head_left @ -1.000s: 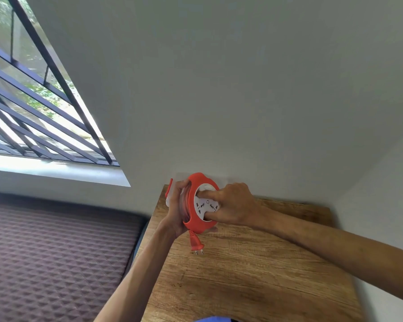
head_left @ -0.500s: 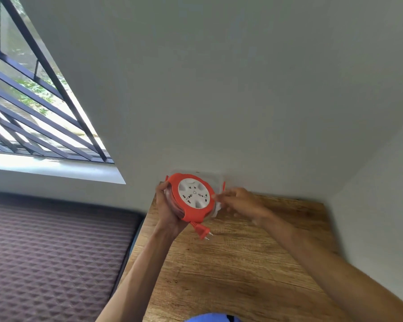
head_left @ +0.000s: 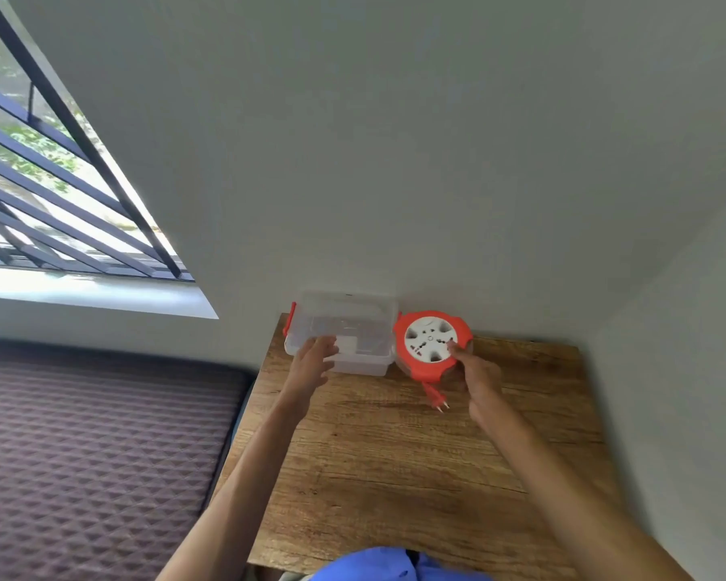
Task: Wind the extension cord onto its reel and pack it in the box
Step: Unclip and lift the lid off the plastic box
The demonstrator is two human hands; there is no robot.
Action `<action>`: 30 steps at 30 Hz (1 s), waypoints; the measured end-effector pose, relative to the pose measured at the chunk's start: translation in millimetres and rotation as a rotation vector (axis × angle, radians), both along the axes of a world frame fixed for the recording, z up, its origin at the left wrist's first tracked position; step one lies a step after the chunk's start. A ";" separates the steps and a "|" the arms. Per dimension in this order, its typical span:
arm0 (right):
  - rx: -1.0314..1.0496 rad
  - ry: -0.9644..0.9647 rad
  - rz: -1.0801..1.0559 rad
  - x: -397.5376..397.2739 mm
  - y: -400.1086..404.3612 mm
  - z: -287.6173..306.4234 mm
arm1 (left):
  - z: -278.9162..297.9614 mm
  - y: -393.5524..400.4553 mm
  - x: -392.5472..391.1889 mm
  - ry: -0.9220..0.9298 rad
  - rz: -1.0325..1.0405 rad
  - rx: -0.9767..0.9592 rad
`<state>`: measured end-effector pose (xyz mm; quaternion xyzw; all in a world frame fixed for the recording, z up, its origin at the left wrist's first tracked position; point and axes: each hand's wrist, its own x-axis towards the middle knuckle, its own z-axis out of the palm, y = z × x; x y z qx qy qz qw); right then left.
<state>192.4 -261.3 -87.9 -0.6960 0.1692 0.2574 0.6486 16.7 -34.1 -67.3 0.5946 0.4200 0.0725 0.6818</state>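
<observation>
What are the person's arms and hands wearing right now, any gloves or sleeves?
No gloves: both the left hand and the right hand are bare, and both forearms are uncovered right down to the bottom of the frame. No watch or ring shows. Only a blue garment shows at the bottom edge.

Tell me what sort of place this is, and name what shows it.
Probably a room in a home, perhaps a bedroom: a barred window set in a plain wall, a quilted mattress below it, and a small wooden table pushed into the corner.

Wooden table (head_left: 416, 475) in a grey-walled corner, barred window (head_left: 59, 182) left, dark quilted mattress (head_left: 93, 454) below.
</observation>
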 end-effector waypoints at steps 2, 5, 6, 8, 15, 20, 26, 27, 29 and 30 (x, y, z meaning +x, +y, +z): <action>0.008 0.058 -0.082 2.3 0.7 -7.9 | -11.2 -0.3 -1.9 0.038 -0.014 0.009; -0.028 0.063 -0.168 2.3 4.1 -13.7 | -25.3 1.4 -3.7 0.084 -0.002 0.020; -0.037 0.071 -0.179 2.3 3.4 -16.3 | -27.6 2.3 -4.1 0.088 0.004 0.017; -0.003 0.130 -0.173 3.0 1.5 -22.9 | -30.6 5.0 -4.3 0.090 0.029 0.020; -0.065 0.206 -0.124 7.7 -6.3 -39.6 | -39.1 23.4 -9.5 0.089 0.168 0.201; -0.766 -0.466 0.144 12.5 10.8 -32.5 | -46.4 37.3 -5.3 0.156 0.305 0.346; -0.375 -0.351 0.493 21.0 94.9 -15.5 | -53.6 78.8 12.7 0.272 0.318 0.468; -0.345 -0.319 0.499 20.8 103.1 -17.1 | -54.0 88.0 16.0 0.277 0.279 0.467; -0.277 -0.310 0.461 19.8 112.6 -22.6 | -57.5 104.6 24.0 0.292 0.215 0.465; -0.253 -0.314 0.446 19.8 114.1 -27.5 | -60.9 112.5 27.3 0.304 0.217 0.468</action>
